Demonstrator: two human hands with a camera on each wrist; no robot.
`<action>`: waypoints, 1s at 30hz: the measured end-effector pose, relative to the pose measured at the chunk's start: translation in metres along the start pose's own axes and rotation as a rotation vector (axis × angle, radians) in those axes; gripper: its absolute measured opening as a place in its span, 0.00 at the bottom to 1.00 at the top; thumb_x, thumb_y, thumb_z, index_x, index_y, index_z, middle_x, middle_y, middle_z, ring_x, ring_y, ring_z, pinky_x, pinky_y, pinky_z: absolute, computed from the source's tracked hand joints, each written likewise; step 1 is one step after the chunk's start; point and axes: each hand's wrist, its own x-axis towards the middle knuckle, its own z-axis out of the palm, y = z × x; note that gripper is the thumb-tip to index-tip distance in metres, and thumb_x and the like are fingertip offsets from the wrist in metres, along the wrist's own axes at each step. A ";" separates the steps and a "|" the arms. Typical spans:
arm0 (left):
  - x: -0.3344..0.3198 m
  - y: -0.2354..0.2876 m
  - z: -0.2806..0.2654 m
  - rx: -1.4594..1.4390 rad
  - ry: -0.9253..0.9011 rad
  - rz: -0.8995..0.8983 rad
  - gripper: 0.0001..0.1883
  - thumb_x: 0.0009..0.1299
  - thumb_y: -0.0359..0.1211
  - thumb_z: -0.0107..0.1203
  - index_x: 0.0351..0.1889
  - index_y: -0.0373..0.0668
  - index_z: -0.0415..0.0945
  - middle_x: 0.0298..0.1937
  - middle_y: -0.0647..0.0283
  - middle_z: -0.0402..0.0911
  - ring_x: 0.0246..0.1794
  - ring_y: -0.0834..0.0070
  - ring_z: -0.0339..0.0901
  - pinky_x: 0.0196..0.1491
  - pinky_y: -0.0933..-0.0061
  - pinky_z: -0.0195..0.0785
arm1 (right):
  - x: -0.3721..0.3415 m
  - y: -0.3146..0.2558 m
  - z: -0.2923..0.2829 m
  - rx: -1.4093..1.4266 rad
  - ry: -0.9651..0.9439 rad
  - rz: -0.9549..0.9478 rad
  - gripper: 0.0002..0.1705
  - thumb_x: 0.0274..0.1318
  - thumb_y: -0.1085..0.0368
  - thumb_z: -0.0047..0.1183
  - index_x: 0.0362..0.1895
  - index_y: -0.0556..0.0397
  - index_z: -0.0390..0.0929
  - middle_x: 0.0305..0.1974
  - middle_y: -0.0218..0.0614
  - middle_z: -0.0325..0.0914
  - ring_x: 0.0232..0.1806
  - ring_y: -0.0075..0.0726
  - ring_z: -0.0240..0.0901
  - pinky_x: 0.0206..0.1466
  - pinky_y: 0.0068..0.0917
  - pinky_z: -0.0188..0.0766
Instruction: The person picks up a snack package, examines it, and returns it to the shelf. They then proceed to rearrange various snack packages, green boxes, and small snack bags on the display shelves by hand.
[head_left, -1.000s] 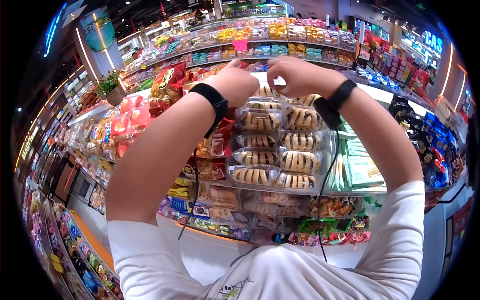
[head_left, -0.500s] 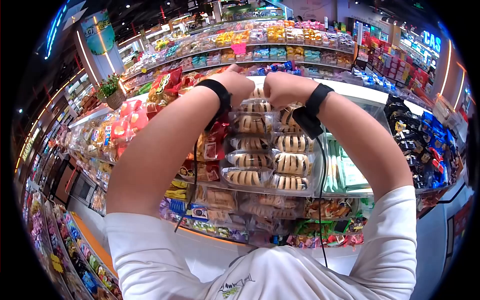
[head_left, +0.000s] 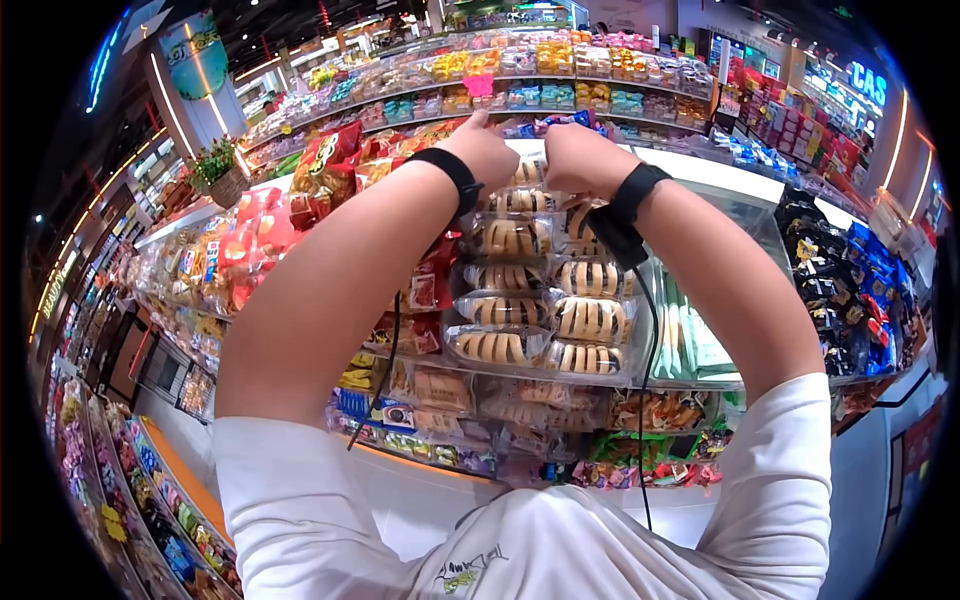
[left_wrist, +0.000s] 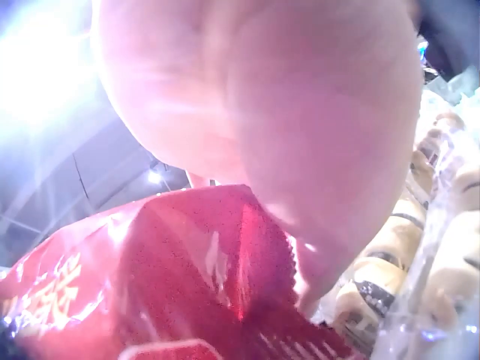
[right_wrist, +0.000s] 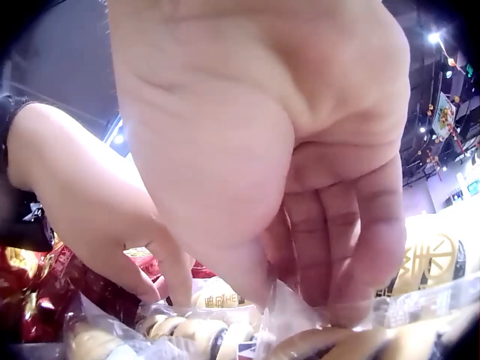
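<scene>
Over the far end of a double row of clear packs of dark-striped pastries (head_left: 500, 345), both hands work close together. My right hand (head_left: 580, 160) has its fingers bent down; in the right wrist view the thumb and fingertips grip the clear wrap of a striped pastry pack (right_wrist: 375, 337). My left hand (head_left: 482, 152) is just left of it, fingertips pointing down at the wrapper edge of a neighbouring pack (right_wrist: 180, 326). Whether they pinch it, I cannot tell. Beneath the left palm lies a shiny red snack bag (left_wrist: 187, 255).
Red snack bags (head_left: 330, 165) fill the bin to the left. Pale green packs (head_left: 690, 330) sit right of the pastries, then black and blue packets (head_left: 850, 290). A stocked shelf (head_left: 540, 75) stands behind. Thin cables (head_left: 650, 330) hang from the wrists.
My right hand, raised and curled a second ago, has come down and left onto the far packs. The left hand has stayed near the same place, shifting slightly.
</scene>
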 end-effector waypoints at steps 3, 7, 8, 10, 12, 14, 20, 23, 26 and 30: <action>0.000 0.005 -0.008 0.024 -0.009 -0.003 0.04 0.66 0.31 0.63 0.37 0.47 0.88 0.38 0.59 0.91 0.46 0.57 0.88 0.75 0.42 0.58 | -0.009 -0.015 -0.022 0.135 -0.181 0.187 0.10 0.46 0.71 0.59 0.31 0.64 0.89 0.30 0.55 0.87 0.35 0.54 0.89 0.45 0.45 0.86; 0.010 0.005 -0.003 0.062 0.052 0.011 0.04 0.65 0.29 0.63 0.36 0.47 0.88 0.37 0.61 0.91 0.43 0.60 0.89 0.73 0.44 0.60 | 0.009 -0.006 -0.012 0.119 -0.254 0.226 0.10 0.45 0.68 0.59 0.30 0.58 0.91 0.33 0.50 0.89 0.35 0.50 0.89 0.41 0.40 0.84; 0.013 0.006 -0.002 0.070 0.051 0.003 0.05 0.65 0.29 0.63 0.36 0.47 0.88 0.37 0.62 0.91 0.43 0.61 0.89 0.72 0.46 0.61 | 0.014 -0.001 -0.005 0.064 -0.257 0.201 0.10 0.45 0.68 0.59 0.30 0.57 0.92 0.35 0.50 0.89 0.36 0.50 0.89 0.42 0.40 0.84; 0.016 0.007 -0.002 0.083 0.050 -0.016 0.05 0.65 0.29 0.63 0.36 0.49 0.88 0.36 0.64 0.92 0.44 0.63 0.89 0.70 0.49 0.63 | 0.020 0.003 0.002 -0.038 -0.252 0.160 0.11 0.46 0.68 0.60 0.33 0.56 0.92 0.38 0.52 0.90 0.40 0.51 0.89 0.44 0.42 0.85; 0.019 0.008 0.000 0.105 0.113 -0.019 0.04 0.65 0.30 0.62 0.32 0.51 0.88 0.35 0.66 0.91 0.42 0.66 0.89 0.66 0.55 0.64 | 0.026 0.007 0.007 -0.129 -0.234 0.132 0.13 0.48 0.66 0.62 0.37 0.55 0.93 0.42 0.54 0.90 0.45 0.52 0.90 0.47 0.44 0.85; 0.020 0.011 -0.001 0.118 0.151 -0.002 0.05 0.65 0.31 0.62 0.30 0.52 0.88 0.34 0.67 0.91 0.41 0.67 0.88 0.65 0.57 0.64 | 0.028 0.010 0.017 -0.192 -0.127 0.109 0.14 0.49 0.65 0.64 0.40 0.56 0.93 0.42 0.55 0.90 0.47 0.52 0.90 0.48 0.46 0.85; 0.015 0.005 0.008 0.016 0.144 0.019 0.05 0.66 0.32 0.63 0.32 0.45 0.89 0.35 0.60 0.91 0.40 0.59 0.88 0.53 0.58 0.76 | -0.005 -0.002 -0.011 0.148 -0.261 0.198 0.14 0.52 0.64 0.61 0.37 0.62 0.90 0.34 0.49 0.90 0.35 0.48 0.90 0.40 0.44 0.84; 0.000 0.002 -0.006 -0.026 0.007 0.067 0.06 0.64 0.32 0.65 0.32 0.41 0.89 0.37 0.55 0.91 0.40 0.54 0.89 0.44 0.57 0.78 | -0.003 0.005 -0.009 0.159 -0.326 0.217 0.14 0.48 0.65 0.61 0.35 0.63 0.89 0.32 0.49 0.89 0.32 0.44 0.87 0.36 0.41 0.81; -0.012 -0.002 -0.018 -0.130 -0.068 0.076 0.07 0.59 0.34 0.68 0.34 0.44 0.90 0.35 0.57 0.90 0.40 0.58 0.87 0.50 0.56 0.73 | -0.013 -0.003 -0.012 0.139 -0.241 0.117 0.12 0.47 0.68 0.62 0.27 0.69 0.83 0.25 0.48 0.85 0.24 0.40 0.86 0.25 0.32 0.77; -0.016 0.001 -0.021 -0.097 -0.083 0.052 0.10 0.62 0.31 0.66 0.42 0.44 0.89 0.41 0.57 0.91 0.47 0.59 0.88 0.62 0.54 0.69 | -0.011 0.000 -0.009 0.191 -0.249 0.142 0.13 0.48 0.66 0.65 0.27 0.68 0.82 0.25 0.47 0.85 0.24 0.37 0.86 0.24 0.32 0.76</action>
